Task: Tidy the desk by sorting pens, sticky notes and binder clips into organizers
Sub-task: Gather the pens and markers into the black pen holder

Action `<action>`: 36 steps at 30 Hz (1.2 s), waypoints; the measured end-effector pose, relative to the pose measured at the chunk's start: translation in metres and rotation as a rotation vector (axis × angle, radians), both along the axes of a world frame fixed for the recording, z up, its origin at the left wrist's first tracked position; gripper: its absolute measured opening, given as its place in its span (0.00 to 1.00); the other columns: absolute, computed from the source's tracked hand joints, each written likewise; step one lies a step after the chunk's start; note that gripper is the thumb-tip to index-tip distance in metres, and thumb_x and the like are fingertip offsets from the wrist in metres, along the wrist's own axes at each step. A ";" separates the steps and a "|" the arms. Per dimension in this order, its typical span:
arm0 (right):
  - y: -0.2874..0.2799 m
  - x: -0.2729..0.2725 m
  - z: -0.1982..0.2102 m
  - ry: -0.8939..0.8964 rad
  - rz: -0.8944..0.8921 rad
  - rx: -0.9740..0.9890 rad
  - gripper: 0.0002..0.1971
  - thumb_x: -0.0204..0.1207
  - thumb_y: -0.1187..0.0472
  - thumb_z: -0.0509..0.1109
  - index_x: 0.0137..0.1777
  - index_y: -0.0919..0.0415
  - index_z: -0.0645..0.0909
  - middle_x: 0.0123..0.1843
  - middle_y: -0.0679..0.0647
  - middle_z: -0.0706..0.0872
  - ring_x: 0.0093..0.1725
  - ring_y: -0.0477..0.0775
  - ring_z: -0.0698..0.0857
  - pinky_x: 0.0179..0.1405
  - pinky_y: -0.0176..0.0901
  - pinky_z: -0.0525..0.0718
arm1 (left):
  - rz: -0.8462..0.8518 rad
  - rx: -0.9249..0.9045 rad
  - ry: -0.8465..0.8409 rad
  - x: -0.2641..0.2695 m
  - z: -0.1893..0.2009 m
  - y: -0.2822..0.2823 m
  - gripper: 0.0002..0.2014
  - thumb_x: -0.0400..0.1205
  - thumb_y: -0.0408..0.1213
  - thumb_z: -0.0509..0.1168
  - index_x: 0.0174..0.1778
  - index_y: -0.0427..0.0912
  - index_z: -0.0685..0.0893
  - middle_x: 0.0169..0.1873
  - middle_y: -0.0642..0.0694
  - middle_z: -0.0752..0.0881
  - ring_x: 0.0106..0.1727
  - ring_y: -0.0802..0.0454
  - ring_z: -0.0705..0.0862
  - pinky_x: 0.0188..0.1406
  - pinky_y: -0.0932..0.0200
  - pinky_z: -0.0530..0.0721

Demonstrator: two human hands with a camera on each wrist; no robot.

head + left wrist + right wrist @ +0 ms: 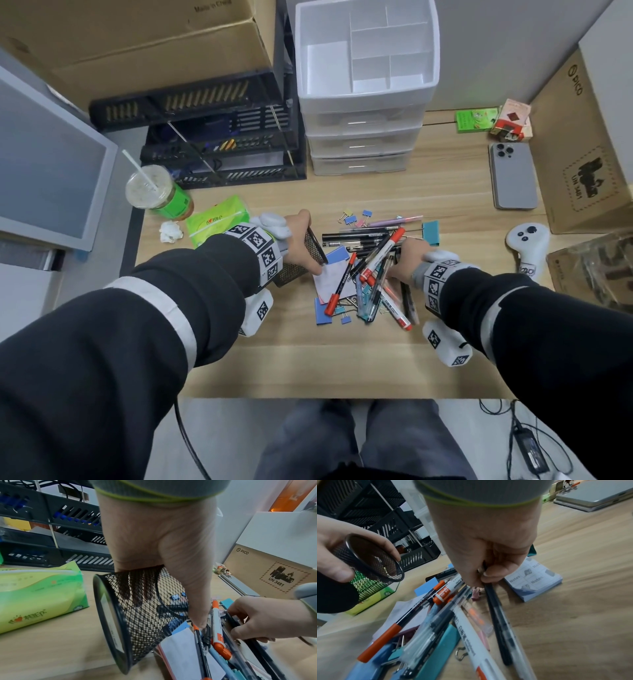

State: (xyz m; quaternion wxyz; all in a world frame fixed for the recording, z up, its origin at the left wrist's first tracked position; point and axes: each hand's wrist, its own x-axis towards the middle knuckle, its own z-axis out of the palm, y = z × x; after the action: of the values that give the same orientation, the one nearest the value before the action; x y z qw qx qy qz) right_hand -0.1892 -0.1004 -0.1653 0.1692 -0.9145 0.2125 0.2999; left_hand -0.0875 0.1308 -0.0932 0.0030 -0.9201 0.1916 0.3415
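Black mesh pen cup (310, 255) tilted on its side, gripped by left hand (301, 240), several pens (376, 263) pinched together by right hand (409, 260), pile on wooden desk (342, 359).

The desk (445, 192) has a light wood top with visible grain. Behind it stands a plain pale wall (513, 51) (grey-white, evenly lit). On the left sits a grey monitor (44, 164), and behind it 2 stacked cardboard boxes (137, 41). Another box (582, 147) leans at the right. Below the desk edge the floor (239, 438) looks light grey, with black cables (527, 442).
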 end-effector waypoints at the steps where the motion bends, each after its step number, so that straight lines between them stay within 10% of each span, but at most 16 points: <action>1: 0.000 0.000 0.003 -0.001 -0.006 0.031 0.09 0.76 0.54 0.76 0.42 0.58 0.82 0.37 0.53 0.88 0.31 0.50 0.84 0.29 0.39 0.82 | 0.000 -0.003 -0.002 0.000 0.001 0.000 0.54 0.48 0.68 0.79 0.64 0.43 0.68 0.45 0.46 0.84 0.44 0.45 0.85 0.48 0.42 0.89; 6: -0.001 -0.001 0.013 0.032 -0.020 0.169 0.08 0.75 0.53 0.74 0.47 0.58 0.84 0.39 0.56 0.91 0.39 0.56 0.92 0.45 0.55 0.93 | -0.002 -0.015 -0.004 0.001 0.008 -0.004 0.54 0.49 0.68 0.80 0.64 0.43 0.67 0.45 0.46 0.84 0.45 0.45 0.85 0.49 0.42 0.89; 17: 0.007 0.000 0.004 0.047 -0.095 0.235 0.22 0.72 0.40 0.77 0.48 0.61 0.85 0.40 0.59 0.93 0.41 0.58 0.93 0.48 0.54 0.92 | -0.011 0.011 0.010 -0.003 -0.003 0.000 0.58 0.40 0.73 0.72 0.63 0.45 0.67 0.44 0.46 0.84 0.43 0.45 0.86 0.47 0.42 0.89; 36: -0.034 0.009 0.061 0.075 -0.113 0.530 0.07 0.79 0.58 0.75 0.47 0.62 0.81 0.22 0.48 0.84 0.16 0.42 0.77 0.17 0.32 0.77 | -0.084 -0.027 0.058 -0.005 0.014 -0.012 0.50 0.53 0.60 0.83 0.67 0.44 0.69 0.50 0.48 0.84 0.48 0.46 0.85 0.50 0.45 0.88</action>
State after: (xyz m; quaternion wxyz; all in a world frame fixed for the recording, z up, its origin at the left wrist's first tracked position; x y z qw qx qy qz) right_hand -0.1804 -0.1345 -0.1043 0.4113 -0.8132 0.1834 0.3686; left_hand -0.0928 0.1188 -0.0789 -0.0003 -0.9010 0.2346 0.3650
